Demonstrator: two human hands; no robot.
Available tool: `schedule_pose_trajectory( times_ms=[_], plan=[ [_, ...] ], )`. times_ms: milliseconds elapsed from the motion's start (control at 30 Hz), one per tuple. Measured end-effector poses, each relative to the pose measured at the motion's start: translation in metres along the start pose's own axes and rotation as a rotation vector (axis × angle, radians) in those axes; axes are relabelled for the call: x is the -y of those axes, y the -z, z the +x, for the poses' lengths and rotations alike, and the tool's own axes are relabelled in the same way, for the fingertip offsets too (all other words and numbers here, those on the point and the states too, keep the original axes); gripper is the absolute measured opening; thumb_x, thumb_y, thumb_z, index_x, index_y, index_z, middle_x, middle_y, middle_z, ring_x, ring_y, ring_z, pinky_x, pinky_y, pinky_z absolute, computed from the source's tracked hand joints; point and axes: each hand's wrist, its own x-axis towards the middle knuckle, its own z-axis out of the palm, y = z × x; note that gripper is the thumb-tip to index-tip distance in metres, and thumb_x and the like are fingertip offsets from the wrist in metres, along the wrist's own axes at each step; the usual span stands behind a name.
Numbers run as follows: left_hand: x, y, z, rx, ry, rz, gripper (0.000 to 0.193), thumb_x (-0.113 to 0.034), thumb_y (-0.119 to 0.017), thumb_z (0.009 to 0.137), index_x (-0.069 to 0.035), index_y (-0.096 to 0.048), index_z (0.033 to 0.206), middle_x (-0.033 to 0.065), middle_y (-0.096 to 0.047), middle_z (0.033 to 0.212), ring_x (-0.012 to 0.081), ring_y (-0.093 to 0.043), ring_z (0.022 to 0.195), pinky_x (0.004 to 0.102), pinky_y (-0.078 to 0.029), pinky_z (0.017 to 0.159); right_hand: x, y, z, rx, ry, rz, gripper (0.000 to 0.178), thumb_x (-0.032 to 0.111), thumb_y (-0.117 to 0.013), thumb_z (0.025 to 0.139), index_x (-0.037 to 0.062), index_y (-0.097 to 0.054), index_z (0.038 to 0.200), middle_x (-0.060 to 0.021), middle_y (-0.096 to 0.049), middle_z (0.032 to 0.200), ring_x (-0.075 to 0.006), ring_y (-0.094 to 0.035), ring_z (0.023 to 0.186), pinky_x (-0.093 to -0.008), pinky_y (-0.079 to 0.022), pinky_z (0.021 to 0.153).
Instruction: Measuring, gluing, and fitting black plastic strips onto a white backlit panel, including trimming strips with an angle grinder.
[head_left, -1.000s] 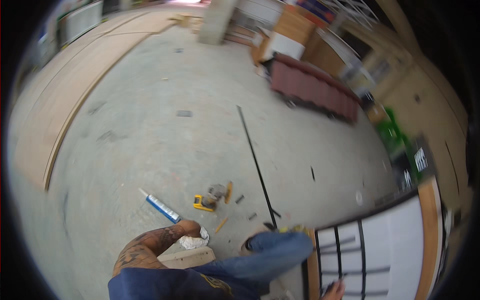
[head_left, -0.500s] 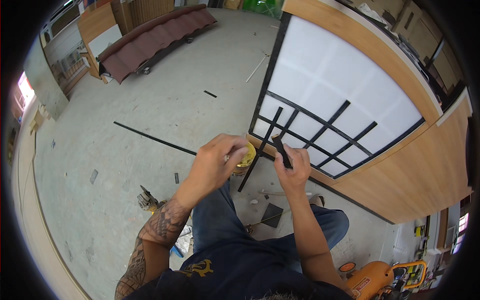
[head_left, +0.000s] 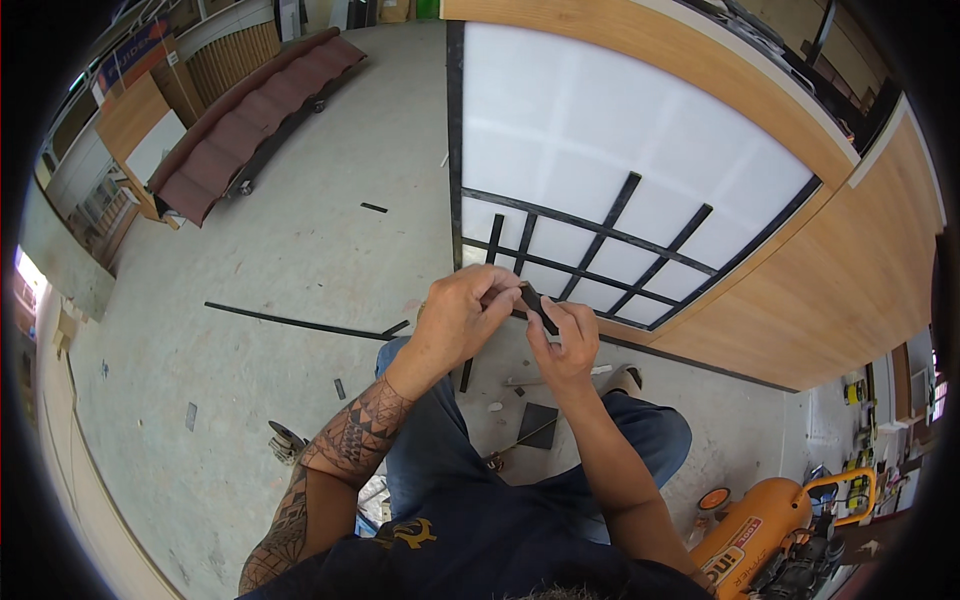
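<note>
Left hand (head_left: 458, 312) nearer right hand's (head_left: 567, 345) black strip (head_left: 538, 306) edge, broad floor (head_left: 275, 245) leftward

Showing black on the handheld strip (head_left: 539, 306), a black grid (head_left: 602, 235) on the white panel (head_left: 590, 110), orange on the air compressor (head_left: 760, 508).

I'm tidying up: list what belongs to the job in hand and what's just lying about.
Likely in use:
black piece, in the right hand, left hand at its end
white panel with black bars
perhaps the long, loose black strip

Seemingly just lying about:
maroon ridged sheet
orange tank
dark square
</note>
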Motion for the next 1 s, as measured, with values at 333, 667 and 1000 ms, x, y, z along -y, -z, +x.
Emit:
schedule_pose_trajectory(
  times_ms=[333,667,1000],
  plan=[
    [0.011,0.01,0.054,0.088,-0.1,-0.014,0.013,-0.008,-0.078,0.095,0.0,-0.077,0.105,0.013,-0.079,0.098,0.021,-0.077,0.084,0.0325,-0.061,0.074,-0.006,-0.001,0.031,-0.014,0.041,-0.131,0.038,0.003,-0.087,0.081,0.0008,-0.074,0.117,-0.014,-0.067,0.104,-0.0303,-0.067,0.092,-0.0394,-0.058,0.086],
    [0.044,0.016,0.174,0.133,-0.248,0.288,0.017,-0.013,-0.072,0.1,0.001,-0.077,0.106,0.0176,-0.077,0.094,0.0278,-0.075,0.081,0.0367,-0.059,0.076,-0.067,0.098,-0.028,-0.009,-0.462,-0.143,0.022,0.006,-0.078,0.094,0.0003,-0.074,0.115,-0.0159,-0.067,0.102,-0.027,-0.069,0.088,-0.0376,-0.055,0.076],
    [0.05,-0.011,0.197,0.226,-0.263,0.299,0.017,-0.013,-0.069,0.1,0.002,-0.077,0.105,0.0196,-0.077,0.095,0.0336,-0.076,0.086,0.0397,-0.061,0.082,-0.085,0.115,-0.123,0.27,-0.648,-0.095,0.017,0.003,-0.076,0.091,-0.0009,-0.073,0.106,-0.0164,-0.065,0.095,-0.0296,-0.068,0.077,-0.0379,-0.055,0.07]
  ],
)
